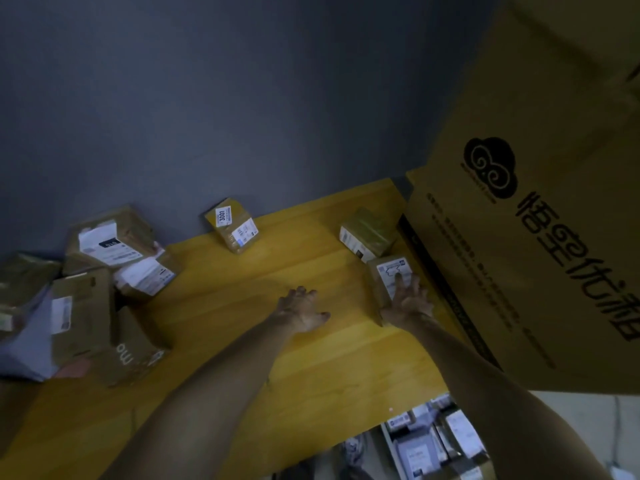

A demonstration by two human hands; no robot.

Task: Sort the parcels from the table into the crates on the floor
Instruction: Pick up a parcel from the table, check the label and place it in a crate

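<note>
On the yellow wooden table (263, 341) my right hand (408, 299) lies with spread fingers on a small brown parcel (381, 282) with a white label, at the table's right side. My left hand (301, 308) hovers or rests over bare table a little to the left, fingers loosely spread, holding nothing. Behind the touched parcel sits another small parcel (367, 233). A parcel marked 3001 (232, 225) lies at the table's far edge. A heap of several brown parcels (104, 271) fills the left end. A crate (440, 445) holding parcels shows on the floor at bottom right.
A very large yellow-brown carton (526, 237) with black printing stands at the right, right beside the touched parcel. A dark grey-blue wall (242, 98) runs behind the table. A grey bag parcel (24, 341) lies at the far left. A shoe (353, 448) shows near the crate.
</note>
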